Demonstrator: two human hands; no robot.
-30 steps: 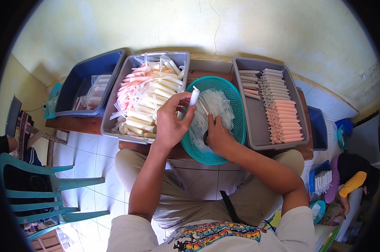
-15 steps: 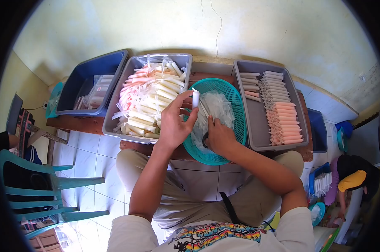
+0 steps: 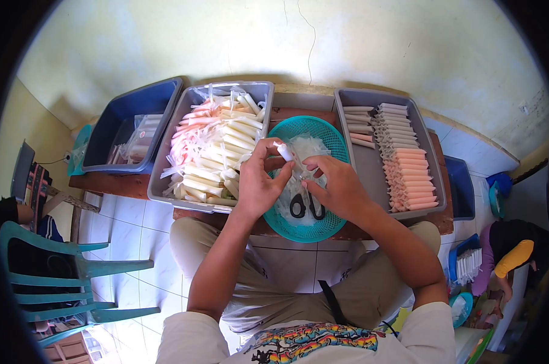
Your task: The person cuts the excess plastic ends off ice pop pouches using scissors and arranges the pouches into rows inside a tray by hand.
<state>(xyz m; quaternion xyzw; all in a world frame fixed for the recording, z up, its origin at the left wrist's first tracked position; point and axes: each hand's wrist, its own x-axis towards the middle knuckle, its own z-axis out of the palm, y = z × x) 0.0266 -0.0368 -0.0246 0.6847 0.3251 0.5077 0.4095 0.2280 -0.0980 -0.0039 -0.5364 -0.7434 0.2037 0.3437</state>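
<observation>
My left hand (image 3: 262, 180) is closed on a short white ice pop (image 3: 284, 151) in clear plastic, pinched between thumb and fingers with its twisted end tilted up and left. It is above the left part of a green mesh basket (image 3: 331, 232). My right hand (image 3: 341, 187) is over the basket's right side, its thumb and index finger apart and pointing at the ice pop. Below it, scissors (image 3: 297, 206) with black handles lie on the clear plastic scraps (image 3: 305, 145) in the basket; their blades are partly hidden.
On the left, a grey tray (image 3: 159, 193) holds a heap of pink and cream ice pops; beside it stands a dark blue bin (image 3: 92, 159). To the right, another grey tray (image 3: 367, 173) has ice pops in rows. A person (image 3: 517, 258) bends at far right.
My right hand has let go of the scissors and moved up towards the ice pop. The ice pop has tilted and come slightly lower in my left hand.
</observation>
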